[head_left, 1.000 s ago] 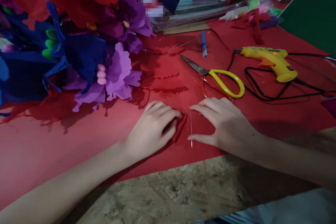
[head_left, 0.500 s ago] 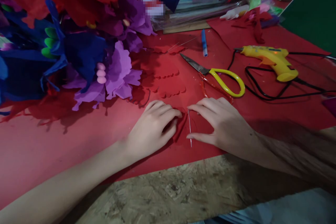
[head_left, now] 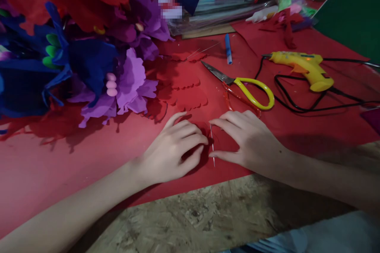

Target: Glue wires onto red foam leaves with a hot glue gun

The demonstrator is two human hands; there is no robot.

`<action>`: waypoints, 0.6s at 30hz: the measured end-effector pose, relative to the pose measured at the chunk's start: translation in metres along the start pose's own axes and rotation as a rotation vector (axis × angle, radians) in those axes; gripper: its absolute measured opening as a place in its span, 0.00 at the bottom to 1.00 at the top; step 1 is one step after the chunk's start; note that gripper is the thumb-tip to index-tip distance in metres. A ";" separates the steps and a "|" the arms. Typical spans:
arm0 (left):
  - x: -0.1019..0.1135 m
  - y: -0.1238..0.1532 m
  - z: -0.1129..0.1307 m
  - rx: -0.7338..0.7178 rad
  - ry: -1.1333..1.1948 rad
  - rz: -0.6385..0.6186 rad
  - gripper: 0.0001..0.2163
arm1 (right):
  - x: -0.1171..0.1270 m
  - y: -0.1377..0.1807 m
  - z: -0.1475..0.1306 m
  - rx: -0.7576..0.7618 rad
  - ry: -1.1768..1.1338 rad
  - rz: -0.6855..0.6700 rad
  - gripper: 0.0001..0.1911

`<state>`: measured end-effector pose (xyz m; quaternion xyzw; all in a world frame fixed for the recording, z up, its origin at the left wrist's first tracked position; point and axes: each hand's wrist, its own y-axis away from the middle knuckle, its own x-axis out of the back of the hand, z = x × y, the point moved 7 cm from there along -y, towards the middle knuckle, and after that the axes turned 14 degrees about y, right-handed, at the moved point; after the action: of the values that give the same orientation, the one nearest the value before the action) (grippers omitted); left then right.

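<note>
Both my hands rest on a red sheet that covers the table. My left hand lies curled over a small red petal piece, with the fingers bent down onto it. My right hand presses the same piece from the right, fingers stretched flat and thumb low. A thin metal wire runs upright between the two hands, over the petal. Cut red petals lie just beyond my fingers.
A bunch of blue, purple and red paper flowers fills the left. Yellow-handled scissors, a blue pen, and a yellow glue gun with black cord lie right. Scraps sit at the back; bare chipboard is nearest me.
My left hand has slid a little to the right over the red petal, so less of it shows. The right hand and the wire have hardly moved.
</note>
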<state>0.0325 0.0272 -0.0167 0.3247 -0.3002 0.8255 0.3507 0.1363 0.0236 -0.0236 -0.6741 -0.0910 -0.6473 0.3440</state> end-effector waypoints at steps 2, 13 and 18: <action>-0.002 -0.002 -0.001 0.036 0.001 -0.022 0.06 | 0.000 0.000 0.000 -0.003 -0.001 0.001 0.26; -0.007 -0.001 -0.006 0.066 0.001 -0.065 0.10 | 0.005 -0.001 0.006 -0.020 -0.099 -0.039 0.20; -0.006 -0.001 -0.006 0.060 -0.008 -0.049 0.16 | 0.003 -0.001 0.004 -0.001 -0.068 -0.065 0.19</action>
<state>0.0346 0.0295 -0.0249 0.3460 -0.2685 0.8239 0.3597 0.1395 0.0256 -0.0202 -0.6926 -0.1242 -0.6349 0.3189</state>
